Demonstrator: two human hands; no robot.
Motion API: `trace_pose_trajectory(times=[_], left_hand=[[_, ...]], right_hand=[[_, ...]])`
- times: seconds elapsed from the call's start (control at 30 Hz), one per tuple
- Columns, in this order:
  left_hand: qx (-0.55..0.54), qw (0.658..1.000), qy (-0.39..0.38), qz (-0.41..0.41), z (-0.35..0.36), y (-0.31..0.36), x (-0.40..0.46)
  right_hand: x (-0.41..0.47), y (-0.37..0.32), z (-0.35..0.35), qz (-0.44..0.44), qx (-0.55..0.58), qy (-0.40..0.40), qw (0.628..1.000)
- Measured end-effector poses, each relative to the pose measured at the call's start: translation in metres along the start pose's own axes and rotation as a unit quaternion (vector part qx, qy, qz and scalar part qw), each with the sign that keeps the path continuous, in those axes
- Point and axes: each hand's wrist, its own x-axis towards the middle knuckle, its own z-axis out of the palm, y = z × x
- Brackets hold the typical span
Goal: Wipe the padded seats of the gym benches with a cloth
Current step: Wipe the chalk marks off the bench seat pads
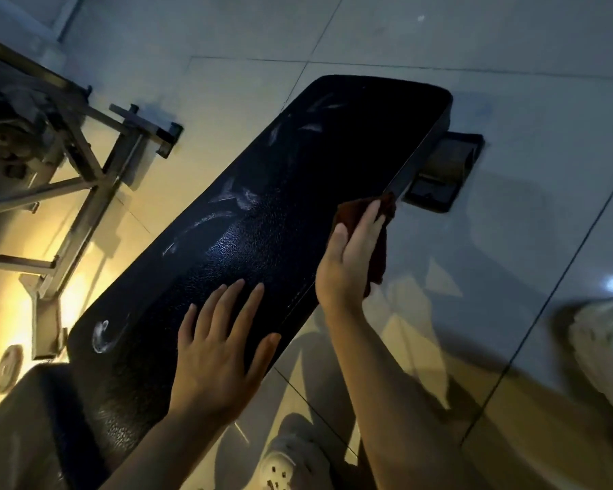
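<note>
- A long black padded bench (262, 213) stretches from the bottom left up to the top right, above a pale tiled floor (510, 83).
- The left hand (216, 351) lies flat on the near part of the bench, fingers straight and spread wide, holding nothing.
- The right hand (351, 256) presses a dark red cloth (376, 238) against the right side edge of the bench, with its fingers straight.
- Part of the cloth hangs down past the edge.
- White smudges (227, 199) show on the top of the bench, along its left side.
- A metal frame (85, 171) stands on the floor, left of the bench.
- Two light shoes (291, 457) show at the bottom and the right edge.
</note>
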Motion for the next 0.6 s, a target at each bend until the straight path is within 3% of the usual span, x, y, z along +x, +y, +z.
trace_pose_trajectory(times=[0.13, 0.27, 0.4, 0.6], left_hand=[[0.013, 1.0, -0.02, -0.013, -0.005, 0.002, -0.002], [0.01, 1.0, -0.019, -0.012, -0.006, 0.003, -0.002], [0.012, 1.0, -0.018, -0.009, -0.006, 0.004, 0.001], [0.035, 0.999, -0.027, -0.009, -0.005, 0.002, 0.003]], right_hand=[[0.035, -0.008, -0.011, -0.007, -0.028, 0.001, 1.0], [0.136, -0.012, -0.038, 0.001, -0.106, 0.0, 0.994], [0.218, -0.017, -0.057, 0.007, -0.096, 0.006, 0.995], [0.213, -0.02, -0.055, 0.017, -0.083, 0.034, 0.996]])
